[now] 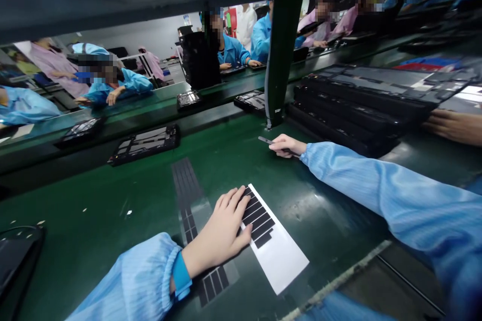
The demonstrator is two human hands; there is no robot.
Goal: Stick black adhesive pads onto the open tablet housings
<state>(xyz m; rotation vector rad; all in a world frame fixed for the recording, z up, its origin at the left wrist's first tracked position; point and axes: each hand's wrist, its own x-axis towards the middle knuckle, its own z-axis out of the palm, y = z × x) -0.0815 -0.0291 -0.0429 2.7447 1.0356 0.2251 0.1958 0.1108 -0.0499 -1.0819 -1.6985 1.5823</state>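
My left hand (220, 223) lies flat, fingers spread, on a white backing sheet (276, 243) carrying several black adhesive strips (258, 213). Its fingertips cover the sheet's upper left end. My right hand (286, 146) pinches slim metal tweezers (273, 143) above the green conveyor belt (113, 210), with their tips pointing left. Both sleeves are light blue and cuffed. Strips of dark material on clear film (186, 188) lie on the belt left of my left hand, and more (213, 281) sit below my wrist.
Black device frames (145, 144) lie along the belt, and a tall stack of black trays (357, 105) stands at the right. A co-worker's hand (452, 126) enters from the right edge. A dark post (282, 45) rises behind my right hand. Blue-sleeved workers sit beyond.
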